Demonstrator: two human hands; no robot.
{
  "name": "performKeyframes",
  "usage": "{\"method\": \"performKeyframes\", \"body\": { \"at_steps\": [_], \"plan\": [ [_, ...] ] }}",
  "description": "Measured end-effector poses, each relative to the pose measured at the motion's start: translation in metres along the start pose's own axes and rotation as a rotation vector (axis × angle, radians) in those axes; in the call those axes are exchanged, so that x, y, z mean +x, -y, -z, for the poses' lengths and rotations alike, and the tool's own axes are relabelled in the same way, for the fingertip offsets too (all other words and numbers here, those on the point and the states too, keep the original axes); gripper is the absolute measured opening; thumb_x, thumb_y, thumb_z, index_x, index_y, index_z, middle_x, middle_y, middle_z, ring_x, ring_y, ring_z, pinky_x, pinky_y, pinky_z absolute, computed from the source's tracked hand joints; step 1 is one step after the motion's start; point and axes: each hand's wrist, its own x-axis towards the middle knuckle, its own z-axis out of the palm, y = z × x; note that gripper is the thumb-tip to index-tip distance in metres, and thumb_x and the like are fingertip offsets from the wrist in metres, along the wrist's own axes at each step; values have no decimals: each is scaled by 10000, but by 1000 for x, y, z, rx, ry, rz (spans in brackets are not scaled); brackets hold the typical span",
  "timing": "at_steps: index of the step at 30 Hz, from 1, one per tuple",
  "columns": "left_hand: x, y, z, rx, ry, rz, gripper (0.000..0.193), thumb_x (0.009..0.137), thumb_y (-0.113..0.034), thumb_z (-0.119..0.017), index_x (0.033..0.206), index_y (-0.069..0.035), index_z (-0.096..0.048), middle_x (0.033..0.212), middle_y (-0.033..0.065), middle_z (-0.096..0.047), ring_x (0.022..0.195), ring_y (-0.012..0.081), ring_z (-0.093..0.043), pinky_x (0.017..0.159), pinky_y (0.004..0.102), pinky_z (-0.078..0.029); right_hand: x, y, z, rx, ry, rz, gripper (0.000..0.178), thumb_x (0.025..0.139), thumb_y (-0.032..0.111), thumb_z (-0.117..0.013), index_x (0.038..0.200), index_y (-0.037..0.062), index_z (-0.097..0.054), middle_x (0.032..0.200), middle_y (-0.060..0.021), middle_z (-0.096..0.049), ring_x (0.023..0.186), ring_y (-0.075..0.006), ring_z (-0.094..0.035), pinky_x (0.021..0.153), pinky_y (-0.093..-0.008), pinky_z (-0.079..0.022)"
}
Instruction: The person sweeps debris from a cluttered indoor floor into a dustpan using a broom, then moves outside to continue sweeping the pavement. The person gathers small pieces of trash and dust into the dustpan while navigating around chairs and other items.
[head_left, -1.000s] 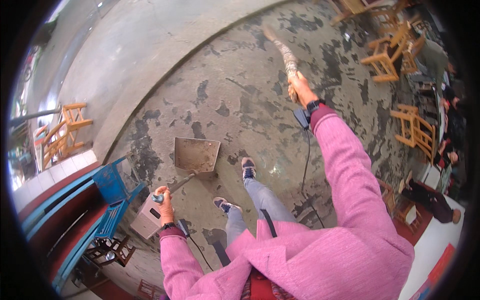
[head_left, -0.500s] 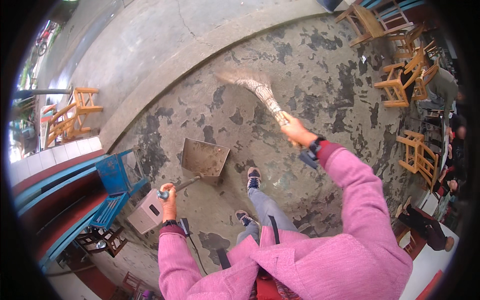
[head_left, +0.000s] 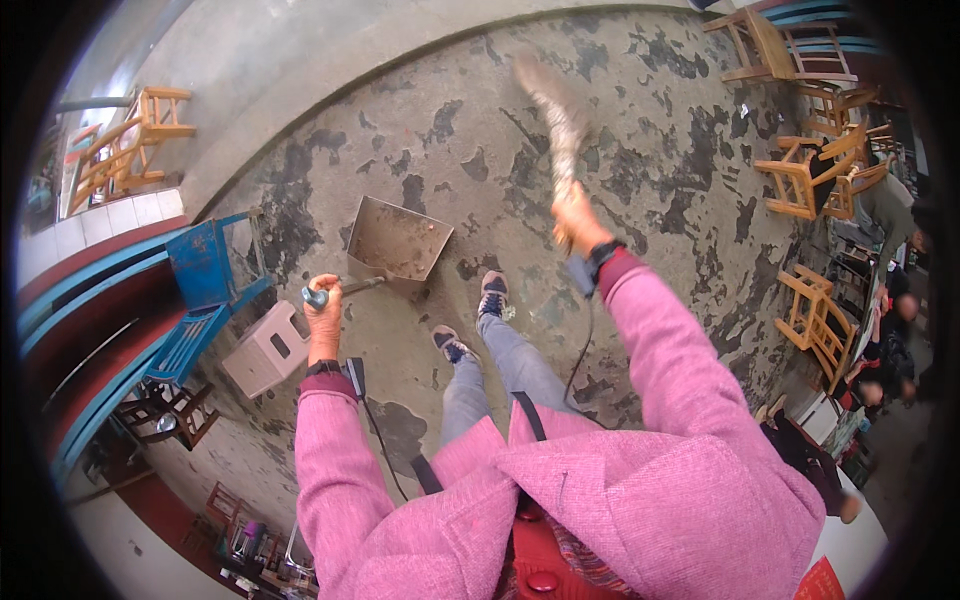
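My right hand (head_left: 580, 218) is closed round the handle end of a broom (head_left: 563, 140). The broom points away from me over the worn concrete floor, and its bristle end is smeared by motion. On the left, my left hand (head_left: 325, 305) grips the long handle of a metal dustpan (head_left: 398, 243), near the handle's blue-grey end. The dustpan rests on the floor ahead of my feet, its wide mouth facing away. Dirt and a few small bits lie in it.
A beige plastic stool (head_left: 268, 347) stands beside my left hand, close to a blue chair (head_left: 195, 335). Wooden chairs line the right side (head_left: 815, 315), with people beyond them. A low concrete step (head_left: 335, 80) curves across the far side. Another wooden chair (head_left: 140, 140) stands far left.
The broom has swung from pointing far left to pointing nearly straight ahead, and my right hand has come slightly left. The dustpan stays in my left hand; the whole view has shifted.
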Motion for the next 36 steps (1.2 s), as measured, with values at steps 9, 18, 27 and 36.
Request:
{"method": "performKeyframes", "body": {
  "at_steps": [9, 18, 27, 36],
  "plan": [
    [7, -2, 4, 9, 35, -79, 175, 798, -75, -593, 972, -88, -613, 816, -16, -597, 612, 69, -512, 524, 237, -424, -195, -28, 19, -99, 272, -276, 670, 800, 127, -549, 1433, 137, -329, 682, -26, -539, 445, -110, -481, 373, -273, -412],
    [-20, 13, 45, 194, 113, -256, 140, 743, -50, -592, 869, -68, -651, 773, 31, -663, 712, 122, -606, 687, 269, -486, -239, -30, 45, 250, 34, -386, 315, 811, 180, -553, 1108, 92, -494, 641, -21, -512, 468, -112, -486, 392, -263, -422],
    [-85, 41, 79, 102, 68, -208, 143, 748, -10, -569, 876, -44, -624, 780, 26, -643, 732, 108, -592, 693, 255, -474, -257, -106, -115, 381, -2, -421, 181, 827, 145, -545, 967, 94, -441, 640, -61, -486, 512, -188, -518, 420, -345, -447],
    [-116, 81, 124, 25, -67, -198, 115, 742, -9, -562, 839, -44, -612, 765, 42, -630, 729, 125, -589, 693, 271, -478, -285, 5, -82, 458, 278, -414, 166, 833, 164, -556, 986, 110, -518, 657, -37, -527, 480, -118, -501, 398, -269, -435]
  ]
}}
